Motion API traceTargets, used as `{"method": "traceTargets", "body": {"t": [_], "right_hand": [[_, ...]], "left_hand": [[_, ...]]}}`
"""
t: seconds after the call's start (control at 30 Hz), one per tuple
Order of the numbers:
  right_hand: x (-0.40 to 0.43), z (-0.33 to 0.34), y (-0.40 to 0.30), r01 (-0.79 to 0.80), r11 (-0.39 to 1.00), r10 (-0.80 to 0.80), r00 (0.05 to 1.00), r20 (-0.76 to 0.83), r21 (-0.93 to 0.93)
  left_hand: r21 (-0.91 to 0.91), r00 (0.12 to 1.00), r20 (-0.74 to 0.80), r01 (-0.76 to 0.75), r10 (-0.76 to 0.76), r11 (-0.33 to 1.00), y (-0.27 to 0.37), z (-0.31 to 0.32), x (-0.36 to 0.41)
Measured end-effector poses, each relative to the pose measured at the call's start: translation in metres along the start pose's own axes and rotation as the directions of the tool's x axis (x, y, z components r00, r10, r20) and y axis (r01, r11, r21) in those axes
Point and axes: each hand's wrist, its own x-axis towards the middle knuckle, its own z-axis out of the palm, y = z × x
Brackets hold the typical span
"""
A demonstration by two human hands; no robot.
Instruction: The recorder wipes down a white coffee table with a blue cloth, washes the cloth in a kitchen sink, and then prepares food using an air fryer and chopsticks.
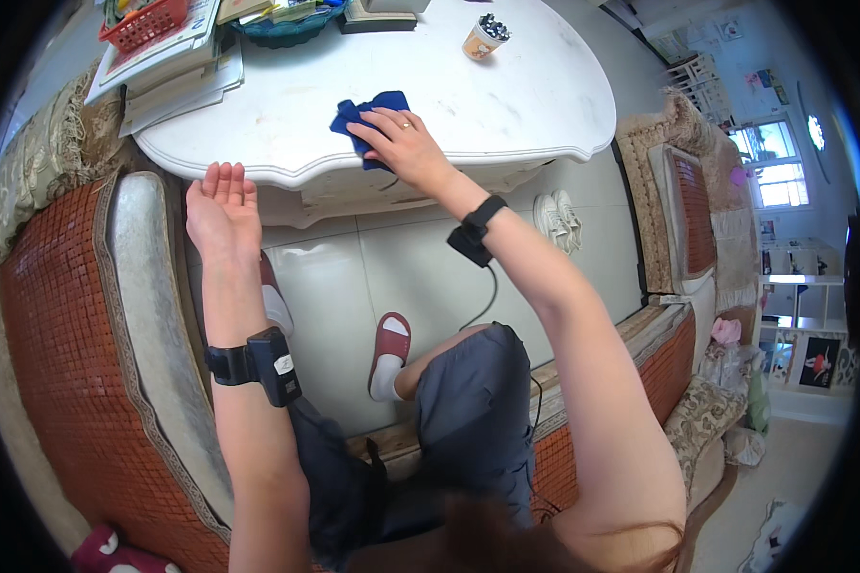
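On the white table with a scalloped edge lies a crumpled dark blue cloth, part of it hanging over the front edge. My right hand, with a ring on one finger, presses on this cloth, fingers over its folds. Palm up, my left hand is held at the table's front edge, left of the cloth, and holds nothing. A black device is strapped to each forearm.
Papers and books under a red basket, a teal bowl and a paper cup stand on the table. Sofas flank it; white shoes are on the floor.
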Motion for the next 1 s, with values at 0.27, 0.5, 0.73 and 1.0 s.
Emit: {"method": "traceTargets", "body": {"t": [0.27, 0.5, 0.73, 1.0], "right_hand": [[-0.103, -0.063, 0.08, -0.133, 0.988, 0.138, 0.989, 0.056, -0.076], [-0.078, -0.044, 0.069, -0.074, 0.994, 0.081, 0.993, 0.088, -0.076], [0.065, 0.041, -0.056, 0.048, 0.996, -0.039, 0.992, -0.119, 0.074], [0.049, 0.022, -0.019, 0.201, 0.972, -0.2, 0.98, -0.018, 0.119]], "left_hand": [[-0.033, 1.0, 0.029, 0.006, -0.005, 0.999, 0.012, -0.003, -0.004], [-0.056, 0.999, 0.039, -0.012, 0.014, 0.998, 0.024, -0.009, -0.008], [-0.03, 0.999, 0.031, 0.01, -0.009, 1.0, 0.003, 0.0, -0.003], [-0.056, 1.0, 0.023, 0.022, -0.021, 0.998, 0.013, -0.008, 0.001]]}}
